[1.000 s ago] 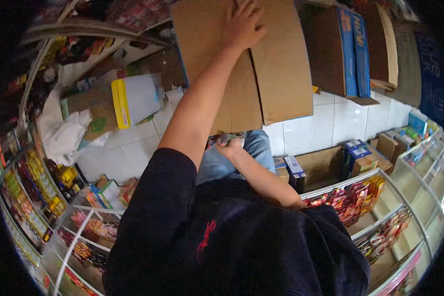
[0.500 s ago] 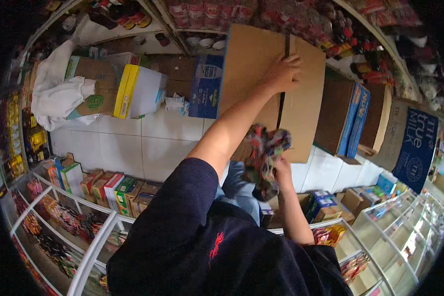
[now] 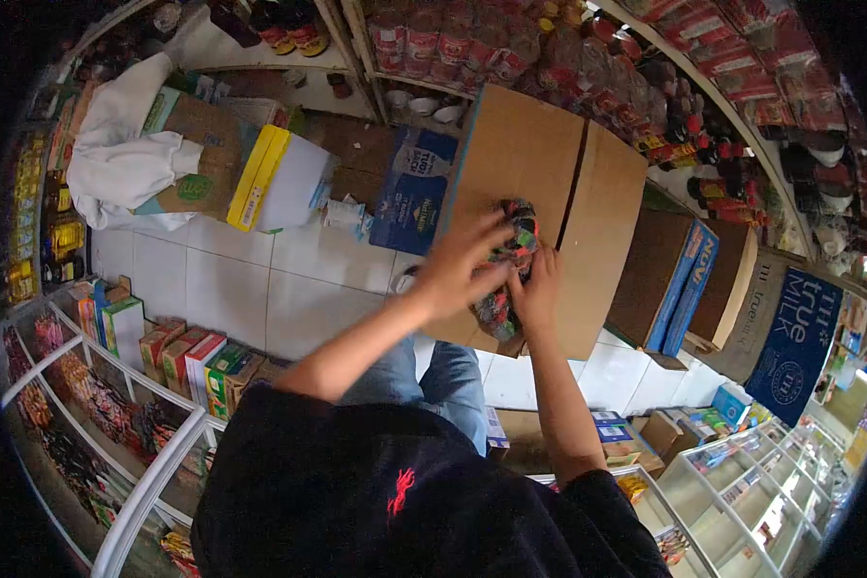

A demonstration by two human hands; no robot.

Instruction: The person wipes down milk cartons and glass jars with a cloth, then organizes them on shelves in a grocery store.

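Observation:
A crumpled, dark patterned cloth (image 3: 496, 316) with red and green patches lies bunched over the top of a large brown cardboard box (image 3: 602, 207). My right hand (image 3: 538, 289) is closed on the cloth's right side, thumb pointing up along it. From the left, my left hand (image 3: 458, 268) reaches over the cloth with its fingers spread and slightly blurred, fingertips right at the bundle. Part of the cloth is hidden behind these fingers. A dark slit runs across the box top beside my hands.
Left of the box stand a blue carton (image 3: 412, 193), a yellow-edged box (image 3: 257, 178) and a white cloth (image 3: 130, 169). To the right are more cartons, including a blue milk carton (image 3: 795, 342). Shelves of bottles (image 3: 559, 58) rise behind; glass display cases (image 3: 169, 472) stand near my body.
My left hand has come back from the far part of the box top to the cloth. The cloth, in my right hand, has moved up over the box. The view has shifted.

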